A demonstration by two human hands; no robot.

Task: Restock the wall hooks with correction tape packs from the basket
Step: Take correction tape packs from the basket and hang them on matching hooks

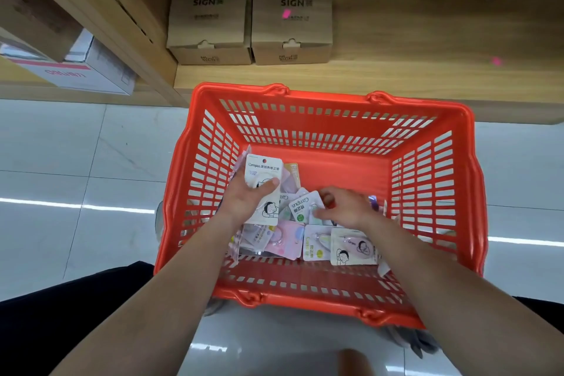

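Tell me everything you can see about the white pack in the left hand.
The white pack is a flat rectangular packet that looks like glossy printed film. Its top carries a small dark dot, the word Campus and Chinese print. Lower down is a line drawing of a cartoon figure resting its head. It stands nearly upright, slightly tilted, inside the red basket near its left wall, above the loose packs. The left hand grips it, thumb across the front. The right hand does not touch it.
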